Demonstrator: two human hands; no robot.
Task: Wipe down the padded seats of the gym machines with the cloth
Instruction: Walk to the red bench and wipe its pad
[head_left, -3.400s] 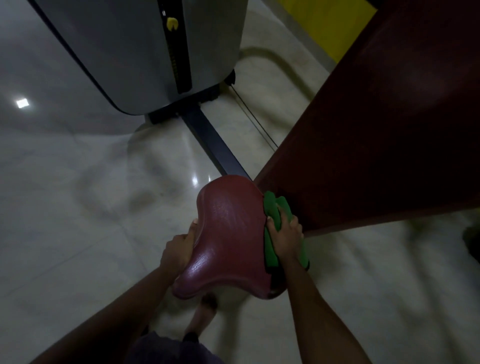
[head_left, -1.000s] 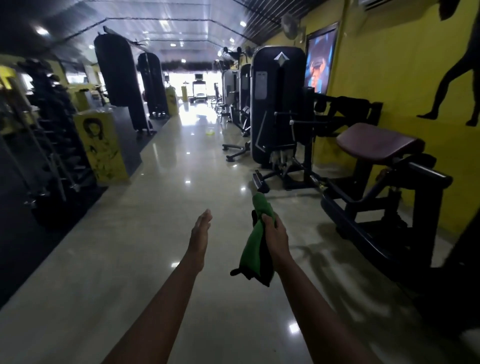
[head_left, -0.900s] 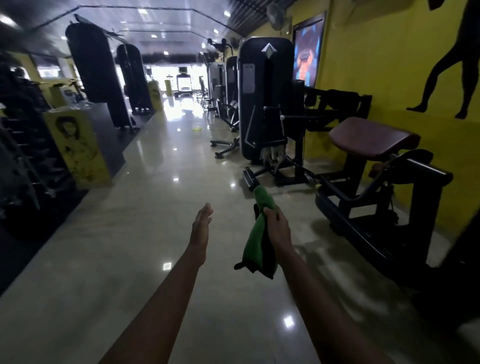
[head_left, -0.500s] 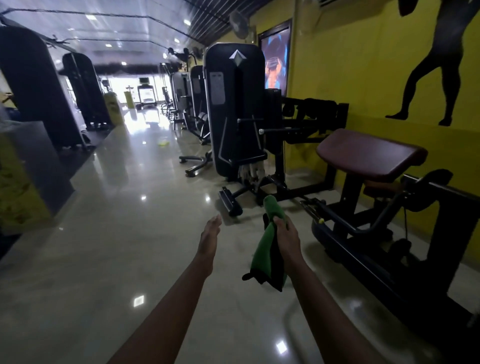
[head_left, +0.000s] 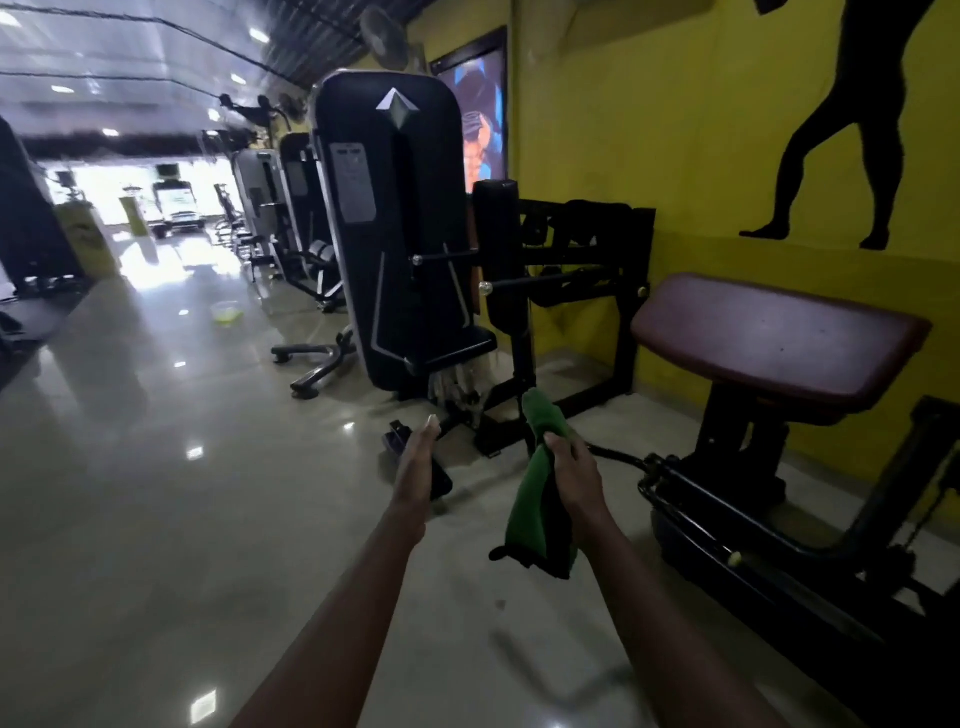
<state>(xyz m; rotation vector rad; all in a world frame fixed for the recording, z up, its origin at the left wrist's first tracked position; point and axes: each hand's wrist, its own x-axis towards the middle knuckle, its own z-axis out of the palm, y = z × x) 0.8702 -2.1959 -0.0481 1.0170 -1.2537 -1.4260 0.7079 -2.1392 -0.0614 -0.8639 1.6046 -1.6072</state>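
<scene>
My right hand (head_left: 574, 480) grips a folded green cloth (head_left: 535, 499) in mid-air; the cloth sticks up above the fist and hangs down below it. My left hand (head_left: 418, 465) is held out beside it with straight fingers and holds nothing. To the right, at about waist height, stands a maroon padded seat (head_left: 779, 340) on a black machine frame (head_left: 727, 525). Both hands are left of and below that pad and touch no machine.
A tall black weight-stack machine (head_left: 395, 228) stands ahead with its base bars on the glossy floor (head_left: 156, 493). More machines line the yellow wall (head_left: 649, 130) farther back. A small yellow-green bowl (head_left: 227, 313) lies on the floor.
From wiping a maroon seat 3.4 s ago, I have moved on down the aisle. Over the last second the padded machine on the right has come closer; both hands keep their pose.
</scene>
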